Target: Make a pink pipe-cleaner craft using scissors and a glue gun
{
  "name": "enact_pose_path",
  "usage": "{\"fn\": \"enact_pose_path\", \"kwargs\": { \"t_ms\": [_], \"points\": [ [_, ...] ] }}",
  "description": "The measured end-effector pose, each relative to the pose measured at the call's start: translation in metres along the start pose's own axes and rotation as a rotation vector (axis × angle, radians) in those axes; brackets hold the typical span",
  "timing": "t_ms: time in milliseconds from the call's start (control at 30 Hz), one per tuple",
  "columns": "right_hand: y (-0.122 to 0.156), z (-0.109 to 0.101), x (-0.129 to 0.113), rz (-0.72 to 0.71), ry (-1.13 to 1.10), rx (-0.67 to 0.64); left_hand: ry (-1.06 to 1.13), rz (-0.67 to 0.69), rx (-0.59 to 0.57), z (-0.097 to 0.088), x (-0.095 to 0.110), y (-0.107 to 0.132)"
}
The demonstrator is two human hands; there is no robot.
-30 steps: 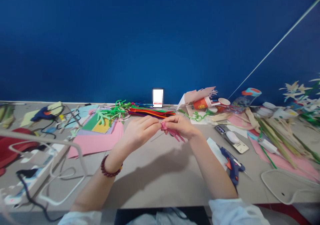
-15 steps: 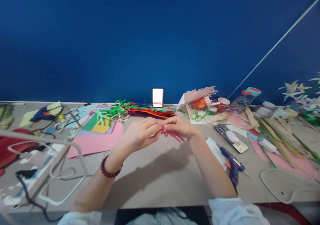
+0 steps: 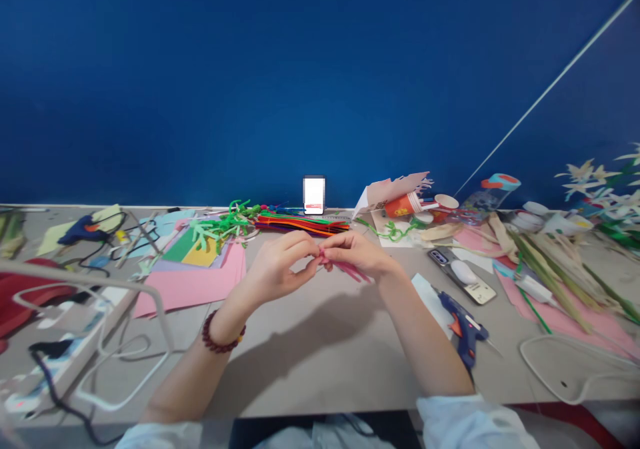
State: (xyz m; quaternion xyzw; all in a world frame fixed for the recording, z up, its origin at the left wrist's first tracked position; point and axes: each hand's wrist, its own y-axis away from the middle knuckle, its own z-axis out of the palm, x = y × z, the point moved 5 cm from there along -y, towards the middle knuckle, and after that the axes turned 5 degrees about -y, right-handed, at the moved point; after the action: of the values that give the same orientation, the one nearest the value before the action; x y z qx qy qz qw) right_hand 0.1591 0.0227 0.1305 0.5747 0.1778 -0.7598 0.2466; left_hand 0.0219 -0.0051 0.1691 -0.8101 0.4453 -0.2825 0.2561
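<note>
Several pink pipe cleaners [image 3: 354,272] are bunched in my right hand [image 3: 356,252], their loose ends trailing down to the right beneath its fingers. At the bunch's left end is a small twisted knot of the same pink. My left hand [image 3: 285,262] pinches this knot between thumb and fingertips, touching the right fingertips. Both hands hover over the middle of the table. Behind them lies a bundle of coloured pipe cleaners [image 3: 303,224], and a phone [image 3: 314,194] with a lit screen stands upright against the blue wall.
Pink paper sheets [image 3: 187,289] and green pipe-cleaner shapes [image 3: 235,219] lie to the left, near a power strip [image 3: 75,349] with cables. On the right are a blue glue gun [image 3: 465,329], a phone [image 3: 453,269] with a white mouse-like object, paper cups [image 3: 403,204] and dried stalks [image 3: 555,276].
My left fingers have opened a little into a rounder pinch around the knot. My right hand keeps its hold, and the pink bunch has barely shifted.
</note>
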Motion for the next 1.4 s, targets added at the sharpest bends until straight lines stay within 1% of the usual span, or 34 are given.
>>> {"fn": "enact_pose_path", "kwargs": {
  "t_ms": [67,200,400,700,833,933,1033,1200,1400],
  "points": [
    [0.000,0.000,-0.002,-0.014,0.007,0.019,-0.010,0.015,0.002,-0.001,-0.001,0.001],
    [0.001,0.000,-0.004,-0.052,0.033,0.004,-0.029,0.066,0.005,-0.006,-0.004,0.001],
    [0.000,-0.002,-0.002,-0.045,0.049,-0.004,-0.069,0.091,-0.023,-0.009,-0.006,0.002],
    [-0.002,-0.001,0.000,-0.042,0.034,0.002,-0.198,0.117,-0.005,-0.009,-0.002,0.002],
    [-0.002,-0.001,-0.001,-0.053,0.030,0.017,-0.263,0.128,0.028,-0.007,0.001,0.001],
    [-0.002,0.000,-0.002,-0.085,0.032,0.048,-0.298,0.125,0.073,-0.006,0.002,0.000],
    [-0.003,0.000,-0.005,-0.114,0.039,0.082,-0.303,0.120,0.092,-0.004,0.001,0.001],
    [0.000,0.002,-0.009,-0.136,0.128,0.126,-0.291,0.111,0.105,-0.005,0.000,0.002],
    [0.001,0.004,-0.012,-0.206,0.223,0.147,-0.321,0.148,0.129,-0.006,0.002,0.003]
  ]
}}
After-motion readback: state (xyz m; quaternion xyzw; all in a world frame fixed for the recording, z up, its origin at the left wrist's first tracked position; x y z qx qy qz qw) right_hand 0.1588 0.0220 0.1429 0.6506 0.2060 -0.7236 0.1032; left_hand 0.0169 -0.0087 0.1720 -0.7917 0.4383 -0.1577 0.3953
